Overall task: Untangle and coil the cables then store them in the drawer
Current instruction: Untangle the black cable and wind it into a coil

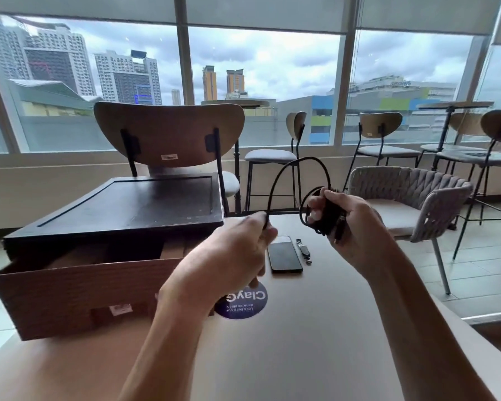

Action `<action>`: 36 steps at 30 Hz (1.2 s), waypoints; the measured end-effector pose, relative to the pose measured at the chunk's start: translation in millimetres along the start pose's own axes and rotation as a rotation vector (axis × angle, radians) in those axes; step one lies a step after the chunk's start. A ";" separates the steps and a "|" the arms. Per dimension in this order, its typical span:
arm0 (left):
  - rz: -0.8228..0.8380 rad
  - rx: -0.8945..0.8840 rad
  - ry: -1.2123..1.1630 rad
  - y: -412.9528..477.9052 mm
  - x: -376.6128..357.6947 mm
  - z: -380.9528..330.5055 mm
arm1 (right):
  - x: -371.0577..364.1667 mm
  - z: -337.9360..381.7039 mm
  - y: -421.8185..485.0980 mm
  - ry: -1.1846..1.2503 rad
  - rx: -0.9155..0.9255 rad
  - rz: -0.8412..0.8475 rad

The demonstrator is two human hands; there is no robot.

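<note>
Above the table (330,328), the right hand (356,224) grips a half-wound bundle of black cable (329,217), while the left hand (237,244) pinches the free strand, which arches between them. The loose arc could twist and kink, or loops could slip off the right hand, if the left hand pulls too hard. The drawer (78,287) stands open at the left, well apart from the cable. Counted: 2 hands, 1 bundle (whether it holds more than 1 cable is unclear), 1 drawer, 1 phone (285,254), 1 watch (303,248).
</note>
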State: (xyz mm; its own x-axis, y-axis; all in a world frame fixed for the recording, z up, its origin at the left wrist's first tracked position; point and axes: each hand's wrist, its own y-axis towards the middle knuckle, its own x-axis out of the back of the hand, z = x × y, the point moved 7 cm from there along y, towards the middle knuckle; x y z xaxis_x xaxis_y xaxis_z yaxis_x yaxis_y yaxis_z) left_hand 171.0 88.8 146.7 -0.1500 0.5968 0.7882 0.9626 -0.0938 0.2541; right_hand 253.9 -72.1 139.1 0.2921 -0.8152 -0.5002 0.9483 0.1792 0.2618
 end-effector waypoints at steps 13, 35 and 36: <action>-0.654 0.082 0.271 7.9 -12.0 27.2 | -13.8 -20.0 1.3 0.229 -0.213 0.168; -0.260 -0.376 -0.097 -0.7 16.8 -16.9 | -49.9 -27.8 -19.7 -0.667 0.073 0.374; -0.314 -0.356 -0.112 -0.9 22.3 -12.7 | -49.8 -28.0 -19.0 -0.649 0.066 0.365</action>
State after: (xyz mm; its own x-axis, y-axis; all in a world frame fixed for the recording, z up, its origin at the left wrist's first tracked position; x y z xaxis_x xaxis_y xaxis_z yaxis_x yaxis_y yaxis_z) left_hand 163.9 92.1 171.2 -0.3770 0.7202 0.5824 0.7345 -0.1506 0.6617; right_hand 224.9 -19.5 135.9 0.4355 -0.8753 0.2101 0.7900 0.4835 0.3770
